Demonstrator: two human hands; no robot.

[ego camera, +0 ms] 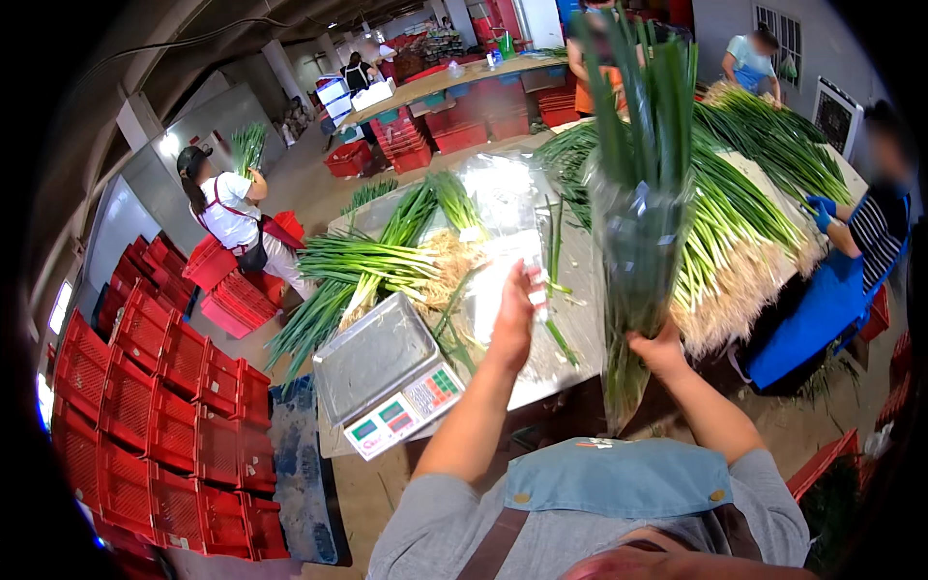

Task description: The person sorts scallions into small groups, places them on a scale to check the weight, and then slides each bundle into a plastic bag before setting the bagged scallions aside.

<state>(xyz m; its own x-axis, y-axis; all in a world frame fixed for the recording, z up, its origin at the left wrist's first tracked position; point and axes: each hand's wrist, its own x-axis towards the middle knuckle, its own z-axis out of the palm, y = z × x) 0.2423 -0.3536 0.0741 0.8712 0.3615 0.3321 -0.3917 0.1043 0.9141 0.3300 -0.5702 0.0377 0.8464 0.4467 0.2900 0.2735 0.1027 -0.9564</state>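
Note:
My right hand (656, 346) grips the lower part of a clear plastic sleeve (638, 254) that stands upright over the table's near edge. Long green scallion leaves (645, 123) fill the sleeve and stick out at its top. Raised over a stack of clear plastic bags (500, 283), my left hand (516, 312) has its fingers spread; whether it touches the bags I cannot tell. Left of it, bunches of scallions (384, 264) lie with their roots towards the bags. A digital scale (377, 362) with a bare metal pan sits at the table's left corner.
A large heap of scallions (710, 254) covers the table's right side. A co-worker in blue gloves (823, 210) is at the right, others stand behind. At the left, a person (232, 203) holds a bunch near stacked red crates (174, 428). A blue pallet (301, 464) lies below the scale.

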